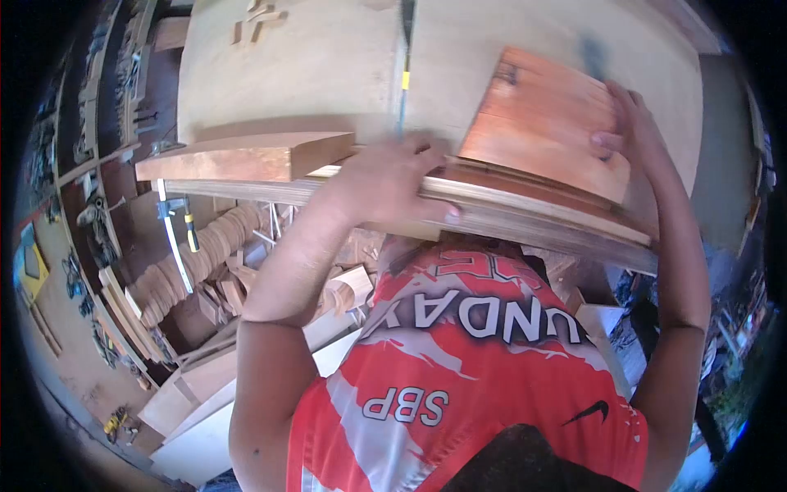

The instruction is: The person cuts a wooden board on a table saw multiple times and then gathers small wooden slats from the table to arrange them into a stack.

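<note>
My left hand (389, 182) lies over the front edge of the bench, thumb in front and fingers behind, closed around a long pale wooden strip (533, 205). Motion blurs its fingertips. To the right, a reddish-brown wooden board (545, 119) rests tilted with its near edge along that strip. My right hand (630, 127) grips the board's right edge, thumb on its face; the other fingers are partly hidden. Left of my left hand, a thick wooden block (246, 156) lies along the bench edge.
A bar clamp (172, 225) hangs at the bench's left front. Small wood offcuts (258, 20) lie on the pale bench top (303, 74). Below stand a row of rounded wooden pieces (193, 262) and scrap wood. Tools line the left side, with a yellow drill (119, 424) lower down.
</note>
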A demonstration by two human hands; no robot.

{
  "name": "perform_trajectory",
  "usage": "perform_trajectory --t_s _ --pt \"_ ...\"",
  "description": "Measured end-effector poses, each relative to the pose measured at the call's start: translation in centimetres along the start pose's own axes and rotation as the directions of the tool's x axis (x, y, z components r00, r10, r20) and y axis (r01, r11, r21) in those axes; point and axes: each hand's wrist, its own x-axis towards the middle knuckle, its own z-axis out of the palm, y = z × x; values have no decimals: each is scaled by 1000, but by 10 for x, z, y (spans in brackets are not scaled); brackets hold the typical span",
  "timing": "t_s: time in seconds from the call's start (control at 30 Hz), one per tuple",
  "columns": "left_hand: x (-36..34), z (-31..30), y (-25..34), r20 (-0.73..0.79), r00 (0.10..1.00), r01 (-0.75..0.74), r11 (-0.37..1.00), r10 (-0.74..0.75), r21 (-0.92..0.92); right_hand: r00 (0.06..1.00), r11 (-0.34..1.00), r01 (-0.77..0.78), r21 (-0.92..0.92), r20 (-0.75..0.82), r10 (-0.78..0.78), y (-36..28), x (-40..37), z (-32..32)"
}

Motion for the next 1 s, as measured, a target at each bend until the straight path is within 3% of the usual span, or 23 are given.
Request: perform_trajectory --t_s 0.1,0.17,0.33,0.4,0.47,0.63,0.73,0.77,0.8,0.83,0.9,0.93,1.0 --pt "-3 4 7 -31 995 100 995 -99 28 999 998 -35 54 35 33 -6 1 -4" --pt "-3 10 8 -95 992 83 996 -82 13 999 998 -1 59 34 -1 4 1 -1" --pt "2 1 13 -17 993 118 992 -117 41 999 1000 5 31 53 -6 -2 3 -7" --pt "3 -1 14 8 992 127 991 -128 34 999 989 40 146 18 -43 -6 1 -6" --pt "3 1 13 -43 989 142 988 -144 -53 1000 993 12 118 24 -15 -15 1 -8" --pt "5 -1 21 -5 981 192 981 -193 -15 997 995 -61 84 56 56 -12 2 -10" --pt "-1 6 35 -90 964 255 967 -251 32 998 999 -49 -22 36 49 -18 3 -12" --pt "-4 20 35 -335 937 127 990 -101 58 1000 994 0 -107 6 1 -17 5 -12" --pt "-9 32 39 -550 833 13 993 53 115 999 980 48 -191 -16 -52 -19 6 -12" --pt "-17 44 46 -564 825 34 993 36 113 997 979 73 -191 -12 -77 -22 6 -13" --pt "-33 69 64 -731 656 -173 980 190 100 995 970 25 -241 99 -1 -32 15 -16" --pt "-42 89 71 -774 612 -171 983 162 70 992 966 75 -248 116 -48 -36 18 -15" --pt "-57 126 72 -796 596 -146 989 102 18 997 990 -36 -139 61 45 -37 18 -7"
